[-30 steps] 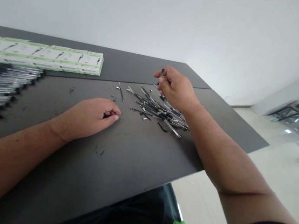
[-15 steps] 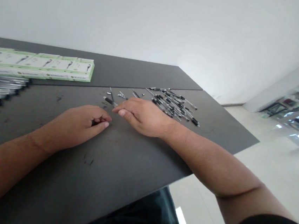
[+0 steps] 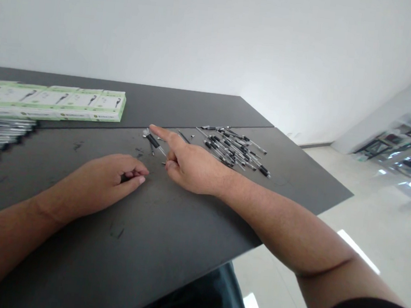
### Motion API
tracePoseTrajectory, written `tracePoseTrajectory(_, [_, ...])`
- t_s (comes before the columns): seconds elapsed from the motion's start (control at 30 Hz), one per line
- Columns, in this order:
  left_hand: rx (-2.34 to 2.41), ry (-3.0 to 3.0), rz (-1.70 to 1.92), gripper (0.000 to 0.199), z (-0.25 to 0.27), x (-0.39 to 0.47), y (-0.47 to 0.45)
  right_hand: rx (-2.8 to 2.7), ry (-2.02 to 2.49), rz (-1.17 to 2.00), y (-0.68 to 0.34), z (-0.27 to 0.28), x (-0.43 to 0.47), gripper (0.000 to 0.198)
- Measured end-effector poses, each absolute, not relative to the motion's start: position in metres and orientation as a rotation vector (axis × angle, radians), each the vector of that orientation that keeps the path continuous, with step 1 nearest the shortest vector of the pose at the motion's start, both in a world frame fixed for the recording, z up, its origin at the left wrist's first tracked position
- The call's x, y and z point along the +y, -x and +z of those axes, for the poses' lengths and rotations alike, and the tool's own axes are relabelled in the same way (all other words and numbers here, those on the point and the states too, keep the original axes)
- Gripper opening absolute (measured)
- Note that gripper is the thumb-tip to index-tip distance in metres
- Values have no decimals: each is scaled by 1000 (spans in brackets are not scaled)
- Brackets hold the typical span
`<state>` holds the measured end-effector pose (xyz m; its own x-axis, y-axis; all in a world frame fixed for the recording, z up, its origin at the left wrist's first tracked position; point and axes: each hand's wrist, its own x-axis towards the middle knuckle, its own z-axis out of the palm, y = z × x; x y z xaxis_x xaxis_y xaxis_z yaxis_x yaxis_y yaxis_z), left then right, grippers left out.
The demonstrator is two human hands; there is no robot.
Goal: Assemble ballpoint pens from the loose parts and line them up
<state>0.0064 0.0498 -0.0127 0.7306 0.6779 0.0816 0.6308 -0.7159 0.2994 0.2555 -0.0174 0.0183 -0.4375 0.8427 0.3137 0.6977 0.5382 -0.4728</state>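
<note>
In the head view my left hand [image 3: 117, 179] rests over the table with its fingers curled together. A small black piece [image 3: 125, 178] shows between thumb and fingers; most of it is hidden. To its right, my right hand [image 3: 199, 168] has the index finger stretched out and the other fingers curled in. A clear pen barrel with a black grip [image 3: 152, 140] runs from near that index fingertip down into the curled fingers, its far end covered by the hand. Small loose pen parts [image 3: 184, 137] lie just beyond my right hand.
A pile of clear and black pens [image 3: 235, 149] lies to the right of my right hand. At the left are a row of pens [image 3: 4, 134] and several green-white boxes [image 3: 104, 105]. The grey table [image 3: 167, 247] has its front edge near my lap, with a wall behind.
My right index finger has straightened and reached forward along the pen, while the other fingers have curled in. The left hand keeps its grip. The view has shifted slightly.
</note>
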Motion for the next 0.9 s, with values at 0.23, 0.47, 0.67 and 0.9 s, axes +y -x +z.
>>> tracePoseTrajectory(0.23, [1027,-2728,227,36,-12,50,-7,-2269,1328,344,-255,19,-14,72])
tracePoseTrajectory(0.47, [1049,-2694,261,42,-24,58,-3,-2255,1341,328,-257,18,-9,48])
tracePoseTrajectory(0.67, [1001,-2721,263,41,-26,60,-2,-2295,1325,340,-257,17,-8,39])
tracePoseTrajectory(0.9, [987,-2715,260,36,-24,57,-2,-2308,1311,328,-258,18,-9,39])
